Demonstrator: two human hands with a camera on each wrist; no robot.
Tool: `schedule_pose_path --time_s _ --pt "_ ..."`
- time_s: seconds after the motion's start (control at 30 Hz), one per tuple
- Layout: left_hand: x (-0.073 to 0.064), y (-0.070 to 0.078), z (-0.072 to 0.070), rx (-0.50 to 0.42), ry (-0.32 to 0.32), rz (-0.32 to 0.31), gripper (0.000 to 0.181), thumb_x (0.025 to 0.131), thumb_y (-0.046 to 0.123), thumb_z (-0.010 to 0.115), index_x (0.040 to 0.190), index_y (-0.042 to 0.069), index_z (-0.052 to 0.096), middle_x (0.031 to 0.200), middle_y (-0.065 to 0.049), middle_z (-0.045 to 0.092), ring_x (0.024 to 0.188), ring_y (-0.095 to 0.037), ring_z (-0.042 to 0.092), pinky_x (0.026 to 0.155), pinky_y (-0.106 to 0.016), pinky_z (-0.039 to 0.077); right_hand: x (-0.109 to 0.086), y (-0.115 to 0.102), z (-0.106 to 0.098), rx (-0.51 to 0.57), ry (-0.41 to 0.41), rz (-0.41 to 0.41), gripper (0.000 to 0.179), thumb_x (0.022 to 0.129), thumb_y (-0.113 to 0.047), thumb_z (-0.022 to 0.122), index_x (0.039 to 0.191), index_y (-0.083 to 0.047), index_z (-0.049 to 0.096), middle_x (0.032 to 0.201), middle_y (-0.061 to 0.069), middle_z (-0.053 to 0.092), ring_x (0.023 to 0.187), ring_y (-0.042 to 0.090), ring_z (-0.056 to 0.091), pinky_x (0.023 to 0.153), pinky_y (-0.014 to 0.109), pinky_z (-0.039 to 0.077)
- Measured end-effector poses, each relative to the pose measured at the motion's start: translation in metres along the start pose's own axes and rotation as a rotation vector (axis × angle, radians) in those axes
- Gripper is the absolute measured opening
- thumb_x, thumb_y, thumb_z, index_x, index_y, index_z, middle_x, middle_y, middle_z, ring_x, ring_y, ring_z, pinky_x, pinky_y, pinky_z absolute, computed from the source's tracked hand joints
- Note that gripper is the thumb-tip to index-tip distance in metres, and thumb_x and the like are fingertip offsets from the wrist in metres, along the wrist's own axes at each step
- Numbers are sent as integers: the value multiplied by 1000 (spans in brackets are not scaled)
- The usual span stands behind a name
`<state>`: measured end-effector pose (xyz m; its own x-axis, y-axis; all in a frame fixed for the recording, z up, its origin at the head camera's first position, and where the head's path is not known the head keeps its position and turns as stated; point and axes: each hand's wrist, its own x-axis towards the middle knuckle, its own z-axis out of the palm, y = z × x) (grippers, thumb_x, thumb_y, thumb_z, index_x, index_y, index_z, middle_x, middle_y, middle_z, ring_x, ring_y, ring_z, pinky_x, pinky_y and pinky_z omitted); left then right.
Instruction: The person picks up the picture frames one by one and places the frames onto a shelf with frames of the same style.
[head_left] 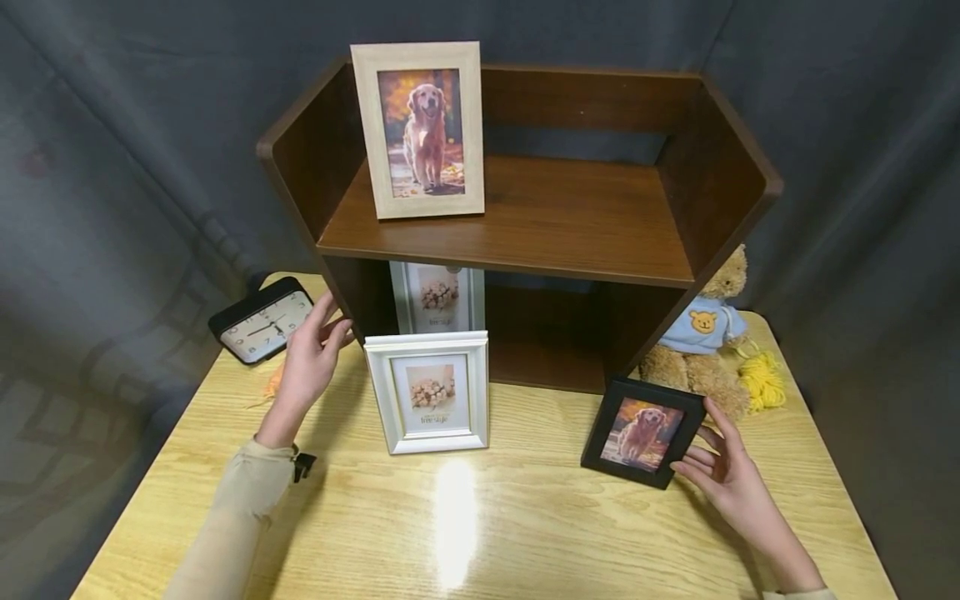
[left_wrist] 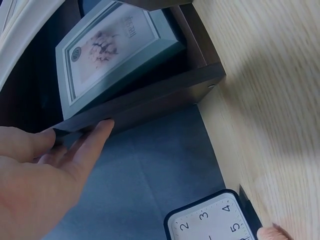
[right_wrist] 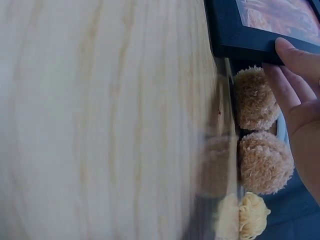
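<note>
My right hand (head_left: 723, 479) pinches the black rectangular picture frame (head_left: 641, 433) right of the middle of the pale wooden tabletop (head_left: 540, 525). It looks light, hard, maybe breakable; I'd hold its edges. Farther, my left hand (head_left: 311, 354), fingers nearly straight, touches the dark-brown wooden shelf (head_left: 585, 225).

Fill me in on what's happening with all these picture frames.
A person's right hand holds the black picture frame by its side, in front of the teddy bear; whether its bottom touches the table is hard to tell. The left hand touches the left side of the brown shelf unit. A cream frame stands on the upper shelf, a grey-green frame is in the lower compartment, and a white frame stands out front.
</note>
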<state>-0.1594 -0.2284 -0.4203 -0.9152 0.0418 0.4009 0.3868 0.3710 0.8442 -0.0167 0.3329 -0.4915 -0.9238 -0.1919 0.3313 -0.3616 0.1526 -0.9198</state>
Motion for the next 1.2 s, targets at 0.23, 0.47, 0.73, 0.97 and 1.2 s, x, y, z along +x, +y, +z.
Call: schedule_pose_path --time_s 0.23,0.47,0.73,0.97,1.2 --pt "-1 2 1 15 20 4 54 108 -11 51 161 2 46 160 -21 49 133 -47 59 94 -23 60 1 3 -2 96 -16 -3 115 82 43 55 173 -10 8 152 -9 46 117 2 67 90 17 59" --pt "-2 2 2 15 35 1 54 108 -9 54 160 2 47 160 -21 50 129 -48 61 91 -14 57 2 5 -4 175 -38 -23 107 90 34 58 173 -10 7 149 -7 55 115 7 70 90 19 60" --pt "-4 0 4 33 50 14 53 107 -8 57 158 1 49 157 -24 51 124 -50 64 91 -17 59 -1 7 -4 209 -49 -14 112 87 41 50 174 -14 7 148 -7 54 118 6 68 91 18 60" --pt "-3 -2 6 42 64 22 54 105 -9 60 158 1 50 156 -24 53 123 -50 65 90 -13 56 0 7 -4 228 -53 -18 108 91 36 54 174 -14 6 150 -6 53 120 6 68 91 18 60" --pt "-3 -3 8 81 83 49 55 105 -8 60 158 3 50 155 -23 54 121 -51 66 91 -10 54 1 9 -3 279 -48 -43 117 80 49 42 173 -12 7 155 -5 50 122 10 68 95 22 59"
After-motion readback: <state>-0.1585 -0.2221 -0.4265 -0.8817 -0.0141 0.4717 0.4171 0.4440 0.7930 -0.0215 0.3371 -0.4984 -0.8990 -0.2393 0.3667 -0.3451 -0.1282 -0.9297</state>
